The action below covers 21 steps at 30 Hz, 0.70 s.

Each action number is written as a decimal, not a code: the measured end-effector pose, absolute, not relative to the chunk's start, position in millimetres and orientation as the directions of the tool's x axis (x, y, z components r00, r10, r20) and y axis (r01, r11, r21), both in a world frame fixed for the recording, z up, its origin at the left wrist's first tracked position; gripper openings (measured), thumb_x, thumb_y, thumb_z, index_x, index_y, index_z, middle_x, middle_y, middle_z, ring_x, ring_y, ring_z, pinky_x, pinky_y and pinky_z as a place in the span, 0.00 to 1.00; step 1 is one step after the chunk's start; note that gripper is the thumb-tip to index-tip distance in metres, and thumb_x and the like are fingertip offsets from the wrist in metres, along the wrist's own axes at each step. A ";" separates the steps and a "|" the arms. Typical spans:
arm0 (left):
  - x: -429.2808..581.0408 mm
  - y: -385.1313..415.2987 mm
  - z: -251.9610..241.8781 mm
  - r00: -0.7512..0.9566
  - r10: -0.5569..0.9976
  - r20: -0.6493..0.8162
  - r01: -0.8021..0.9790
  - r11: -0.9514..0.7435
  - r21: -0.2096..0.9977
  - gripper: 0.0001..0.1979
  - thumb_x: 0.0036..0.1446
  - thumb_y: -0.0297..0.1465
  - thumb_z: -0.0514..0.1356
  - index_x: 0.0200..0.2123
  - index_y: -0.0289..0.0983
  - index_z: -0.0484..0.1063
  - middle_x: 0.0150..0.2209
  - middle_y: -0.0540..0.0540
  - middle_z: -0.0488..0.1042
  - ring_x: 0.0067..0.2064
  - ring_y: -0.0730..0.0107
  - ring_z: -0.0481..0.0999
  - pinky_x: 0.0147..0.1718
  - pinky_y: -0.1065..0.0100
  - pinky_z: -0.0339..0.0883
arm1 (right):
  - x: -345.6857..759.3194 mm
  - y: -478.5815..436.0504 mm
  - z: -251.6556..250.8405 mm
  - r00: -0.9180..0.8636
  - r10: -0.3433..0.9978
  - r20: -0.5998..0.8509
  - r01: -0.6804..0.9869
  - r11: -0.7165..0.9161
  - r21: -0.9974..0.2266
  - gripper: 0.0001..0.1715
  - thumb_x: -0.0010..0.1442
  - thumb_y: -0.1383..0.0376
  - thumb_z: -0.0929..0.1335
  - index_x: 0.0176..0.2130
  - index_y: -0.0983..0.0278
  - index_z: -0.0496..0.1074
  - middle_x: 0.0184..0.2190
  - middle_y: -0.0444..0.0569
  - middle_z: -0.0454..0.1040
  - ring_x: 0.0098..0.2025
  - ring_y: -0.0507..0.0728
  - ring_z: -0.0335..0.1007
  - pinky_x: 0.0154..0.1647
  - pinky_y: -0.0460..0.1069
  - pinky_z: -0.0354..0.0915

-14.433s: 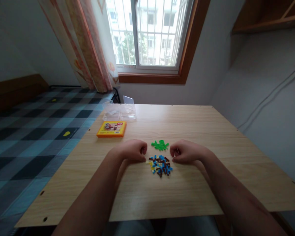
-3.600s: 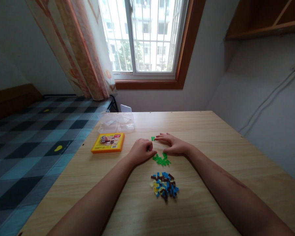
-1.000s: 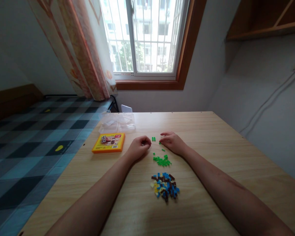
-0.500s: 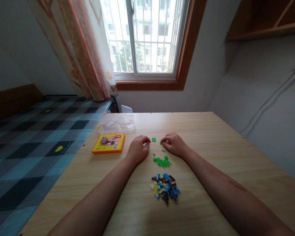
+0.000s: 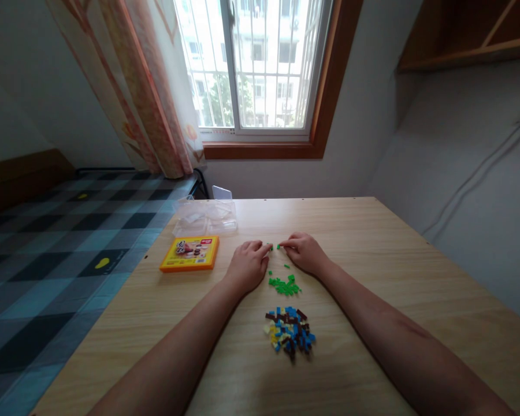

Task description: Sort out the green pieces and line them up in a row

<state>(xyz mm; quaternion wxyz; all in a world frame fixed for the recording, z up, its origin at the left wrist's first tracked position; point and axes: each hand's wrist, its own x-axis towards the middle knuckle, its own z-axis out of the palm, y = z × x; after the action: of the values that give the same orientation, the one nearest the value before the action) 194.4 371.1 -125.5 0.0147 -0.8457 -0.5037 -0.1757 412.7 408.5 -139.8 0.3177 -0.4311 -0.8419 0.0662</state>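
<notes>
My left hand [image 5: 249, 266] rests on the table with its fingers stretched out. Its index fingertip touches small green bricks [image 5: 271, 248] and partly covers them. From the other side my right hand [image 5: 304, 253] reaches in with its index finger extended, the tip at a single green brick [image 5: 278, 247] lying on the table. Closer to me are a loose green piece [image 5: 286, 266], another small green piece [image 5: 270, 273] and a pile of green bricks [image 5: 285, 286]. Nearest me lies a mixed pile of blue, brown and yellow bricks [image 5: 290, 332].
A yellow-orange box [image 5: 189, 254] with printed pictures lies left of my left hand. Behind it stands a clear plastic container [image 5: 205, 218] with its lid up. The wooden table [image 5: 372, 260] borders a bed with a checked cover [image 5: 69, 260] on the left.
My left fingers have stretched rightward over the green bricks lying side by side. My right hand has moved slightly left and away from me, and its green brick now lies beside them.
</notes>
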 end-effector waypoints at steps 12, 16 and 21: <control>194.9 372.1 -125.8 0.433 0.843 0.319 0.858 -0.494 0.143 0.18 0.66 0.31 0.52 0.56 0.42 0.73 0.51 0.41 0.74 0.52 0.55 0.70 0.53 0.54 0.64 | 412.8 410.5 -141.4 -0.469 0.763 0.445 0.721 0.622 -0.305 0.15 0.64 0.66 0.68 0.47 0.54 0.81 0.36 0.49 0.78 0.40 0.56 0.72 0.45 0.50 0.64; 194.2 372.2 -125.4 0.407 0.856 0.318 0.860 -0.477 0.183 0.20 0.64 0.28 0.53 0.58 0.40 0.72 0.53 0.40 0.73 0.53 0.55 0.70 0.55 0.55 0.64 | 411.5 410.3 -140.9 -0.475 0.760 0.443 0.729 0.622 -0.286 0.13 0.65 0.64 0.68 0.45 0.53 0.82 0.37 0.48 0.78 0.40 0.57 0.72 0.44 0.50 0.63; 194.8 372.4 -125.0 0.410 0.854 0.320 0.862 -0.478 0.169 0.20 0.65 0.29 0.52 0.58 0.41 0.72 0.53 0.40 0.73 0.53 0.55 0.70 0.54 0.54 0.64 | 411.5 411.2 -140.3 -0.475 0.763 0.438 0.728 0.621 -0.292 0.15 0.65 0.65 0.68 0.47 0.52 0.81 0.37 0.48 0.78 0.40 0.56 0.72 0.45 0.50 0.63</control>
<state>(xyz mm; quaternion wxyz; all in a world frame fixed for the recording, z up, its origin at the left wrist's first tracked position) 194.8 372.4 -125.0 0.0111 -0.8397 -0.5109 -0.1838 411.5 411.2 -140.3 0.2716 -0.4344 -0.8582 0.0325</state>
